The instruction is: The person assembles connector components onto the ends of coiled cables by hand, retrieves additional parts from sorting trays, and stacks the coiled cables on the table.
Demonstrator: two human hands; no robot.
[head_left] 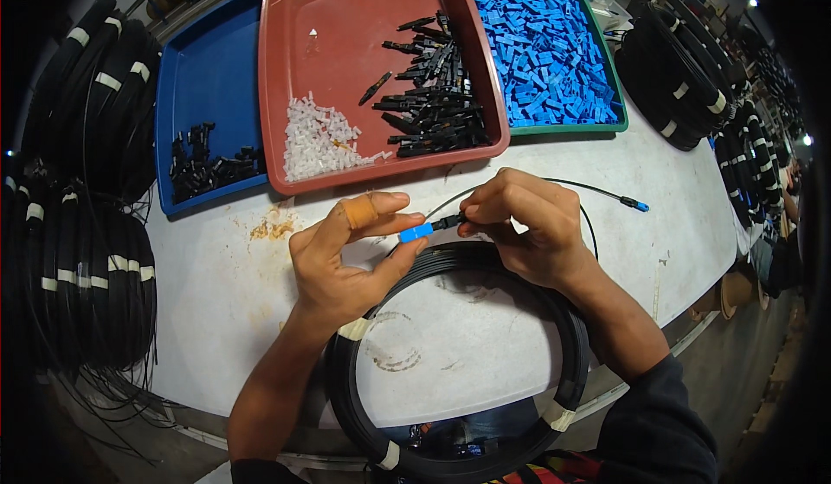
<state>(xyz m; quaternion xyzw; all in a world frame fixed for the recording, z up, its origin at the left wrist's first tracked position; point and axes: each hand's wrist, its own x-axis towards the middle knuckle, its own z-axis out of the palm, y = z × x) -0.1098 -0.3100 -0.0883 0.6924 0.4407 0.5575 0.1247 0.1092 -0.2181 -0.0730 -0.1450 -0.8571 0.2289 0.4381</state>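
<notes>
My left hand [346,263] pinches a small blue connector housing [415,234] between thumb and finger, and a tan tape wraps one of its raised fingers. From that housing a black connector body [445,222] runs toward my right hand [541,229], whose closed fingertips grip its far end. Blue and black parts meet end to end; how deep they fit together cannot be seen. Below both hands lies a large coil of black cable [344,380] bound with pale tape. A loose cable end with a blue-tipped connector [639,206] rests on the table to the right.
A red tray [346,42] holds white sleeves [316,142] and black connector bodies [441,112]. Beside it stand a blue tray [216,60] with small black pieces and a green tray [616,94] full of blue housings. Cable coils [86,276] stack at left, others [679,77] at right.
</notes>
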